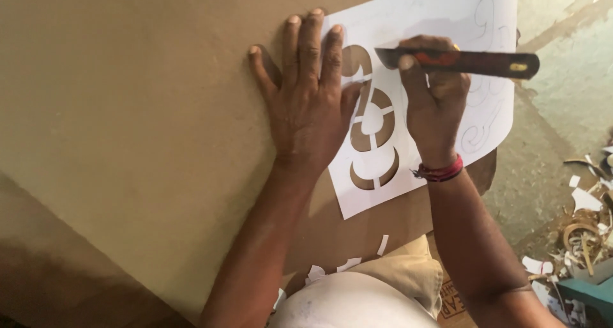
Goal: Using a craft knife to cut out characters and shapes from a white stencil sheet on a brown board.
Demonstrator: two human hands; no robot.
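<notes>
- A white paper stencil (434, 21) is being held flat on a large brown board (128, 111); it is lying to the right of the left hand (306, 104) and under the right hand (434, 104).
- The left hand is being pressed palm-down with its fingers spread and straight, nothing pinched; its fingers are resting on the board and over the sheet's left edge, just beside the cut-out curved openings (373, 130).
- A utility knife (466, 61) is being gripped in the right hand, fingers curled tightly around the handle. Its long axis is running nearly level, left to right, with the tip pointing left towards the left hand's fingertips, and the dark handle end sticking out to the right past the sheet's edge.
- The tip is being held over the upper part of the cut-outs; whether it is touching the paper cannot be told.
- Pencilled scroll lines (482, 111) are showing uncut on the sheet's right side, beyond the right hand.
- A red wrist thread (440, 172) is being worn on the right wrist.
- The board is being propped above a grey floor (555, 111); paper and wood offcuts (584, 226) are lying well apart at lower right.
</notes>
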